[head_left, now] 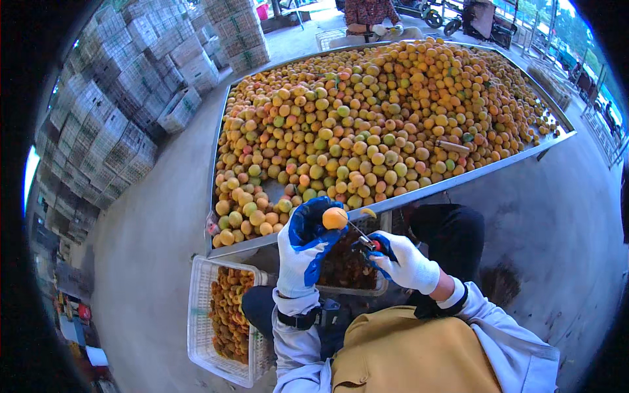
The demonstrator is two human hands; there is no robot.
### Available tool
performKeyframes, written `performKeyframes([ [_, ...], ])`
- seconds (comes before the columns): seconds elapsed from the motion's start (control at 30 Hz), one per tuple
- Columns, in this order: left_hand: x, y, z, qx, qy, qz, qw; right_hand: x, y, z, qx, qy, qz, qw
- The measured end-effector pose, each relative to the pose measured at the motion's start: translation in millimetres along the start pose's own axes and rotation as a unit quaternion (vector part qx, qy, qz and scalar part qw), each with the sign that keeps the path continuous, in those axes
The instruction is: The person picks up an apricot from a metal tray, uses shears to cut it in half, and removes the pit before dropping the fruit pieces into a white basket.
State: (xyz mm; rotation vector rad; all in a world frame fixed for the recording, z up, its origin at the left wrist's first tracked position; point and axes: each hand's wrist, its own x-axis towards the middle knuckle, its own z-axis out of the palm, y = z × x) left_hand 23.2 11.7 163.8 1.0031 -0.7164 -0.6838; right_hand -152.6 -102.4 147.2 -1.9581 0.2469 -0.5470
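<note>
In my gloved left hand [304, 239] I hold a round orange apricot [335, 218] between thumb and fingers, just before the near edge of the fruit table. My right hand [400, 259], also in a white and blue glove, is closed round a small hand tool [369, 243] with some red on it. A thin metal part of this tool points toward the apricot; whether it touches the skin I cannot tell. A small curved yellow piece of fruit [369, 213] shows just right of the apricot, against the table rim.
A metal-rimmed table [452, 181] bears a big heap of apricots [367, 124]. By my left leg stands a white crate [200, 314] of cut fruit; another crate [377, 286] with brown bits sits under the table. Stacked crates [98, 124] line the left. Someone [371, 16] works across the table.
</note>
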Motion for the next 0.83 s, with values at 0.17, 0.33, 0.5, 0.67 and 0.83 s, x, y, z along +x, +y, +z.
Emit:
performKeyframes([
  [0.17, -8.4, 4.3, -2.0, 0.054, -0.024, 0.004, 0.998, -6.0, -2.5, 3.2, -0.007, -0.005, -0.01, 1.0],
  [0.33, -8.5, 8.3, 5.9, 0.064, -0.016, 0.003, 0.998, -8.3, -1.7, -0.1, -0.019, -0.014, -0.003, 1.0],
  [0.5, -4.9, -0.6, 10.1, 0.112, -0.035, 0.014, 0.993, -16.0, 3.1, -8.0, -0.072, 0.006, -0.01, 0.997],
  [0.67, -15.6, -2.0, 20.0, 0.096, -0.022, -0.019, 0.995, -15.9, 30.5, 7.2, -0.068, -0.027, 0.012, 0.997],
  [0.83, -11.0, -43.9, 23.3, -0.012, -0.026, -0.032, 0.999, -12.9, 39.8, 13.6, -0.023, 0.012, 0.006, 1.0],
])
